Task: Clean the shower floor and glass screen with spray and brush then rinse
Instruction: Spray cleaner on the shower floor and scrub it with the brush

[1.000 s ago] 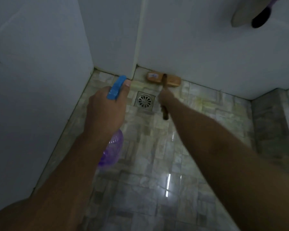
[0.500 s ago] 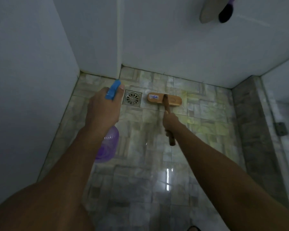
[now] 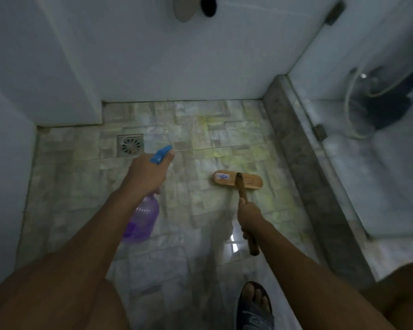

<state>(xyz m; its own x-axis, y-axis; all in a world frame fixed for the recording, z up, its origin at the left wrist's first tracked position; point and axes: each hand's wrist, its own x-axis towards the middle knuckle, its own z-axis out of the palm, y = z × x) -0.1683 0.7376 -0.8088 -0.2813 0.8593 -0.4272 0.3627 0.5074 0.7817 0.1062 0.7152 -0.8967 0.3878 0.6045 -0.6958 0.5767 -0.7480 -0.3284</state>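
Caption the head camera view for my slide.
The left hand holds a purple spray bottle; right hand holds a wooden brush on the shower floor.

White walls [image 3: 177, 55] enclose the rear and left sides. A square metal drain [image 3: 130, 145] lies near the rear left corner. A grey stone curb [image 3: 296, 148] runs along the right side. Beyond it, a pale hose [image 3: 347, 108] loops beside a dark, blurred object [image 3: 389, 108]. A dark sandal [image 3: 254, 313] shows at the bottom edge.
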